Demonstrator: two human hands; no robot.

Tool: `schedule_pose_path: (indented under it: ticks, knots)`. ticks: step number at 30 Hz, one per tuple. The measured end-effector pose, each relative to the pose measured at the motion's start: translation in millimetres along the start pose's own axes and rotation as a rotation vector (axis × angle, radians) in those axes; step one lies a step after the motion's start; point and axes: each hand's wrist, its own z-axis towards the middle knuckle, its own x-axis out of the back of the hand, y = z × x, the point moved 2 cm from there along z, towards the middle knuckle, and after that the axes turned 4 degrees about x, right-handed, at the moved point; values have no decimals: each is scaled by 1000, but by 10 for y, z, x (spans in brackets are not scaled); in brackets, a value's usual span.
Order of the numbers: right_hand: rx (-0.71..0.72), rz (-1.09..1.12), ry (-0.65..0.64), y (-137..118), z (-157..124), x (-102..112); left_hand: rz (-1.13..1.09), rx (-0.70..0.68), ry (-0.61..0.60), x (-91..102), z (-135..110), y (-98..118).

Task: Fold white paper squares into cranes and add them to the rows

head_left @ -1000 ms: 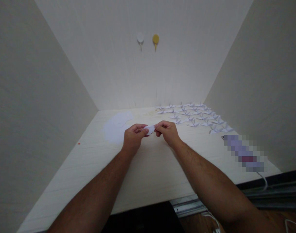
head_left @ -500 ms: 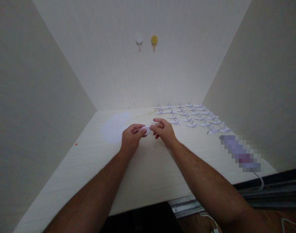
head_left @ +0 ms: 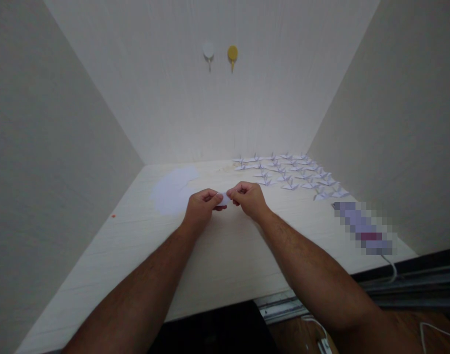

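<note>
Between my hands, above the middle of the table, is a small folded piece of white paper. My left hand pinches its left side between thumb and fingers. At its right edge, my right hand has thumb and forefinger closed on the paper, the other fingers curled in. The fine folds are too small to make out. Beyond my left hand lies a spread of white paper sheets. To the right and farther back, several folded white paper cranes stand in rows.
A pixelated device with a white cable lies at the right of the pale table. Walls rise on three sides. A white hook and a yellow hook hang on the back wall. A small orange dot is at the left edge.
My right hand's fingers have curled in and closed on the paper's right edge; its forefinger was stretched out before. The view has shifted slightly.
</note>
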Motion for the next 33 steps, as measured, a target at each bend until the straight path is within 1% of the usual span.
schedule_pose_path:
  ticks: [4,7,10,12,14,16,19,21,28,33]
  knots:
    - [12,-57,-1,9,0,23,19,-1,7,-6,-4,24]
    - [15,-149,-31,-4,-3,49,175,-1,-32,-5,6,32]
    - [34,-210,-60,-18,-1,51,367,-89,-68,-10,5,46]
    - [39,-163,-63,-6,6,32,425,-138,-57,-14,-3,48]
    - [30,-90,-44,28,15,11,397,-142,-4,-8,-6,37]
    - [17,-59,-17,68,21,-4,296,-107,46,3,3,9]
    - [7,-106,-18,100,17,-15,146,-51,80,18,32,-38]
    - [3,-138,-35,96,8,-19,108,-47,99,25,48,-52]
    - [57,-209,-26,107,0,-20,151,-86,81,-5,6,29]
    - [121,-325,6,109,-4,-7,186,-81,100,-31,-27,72]
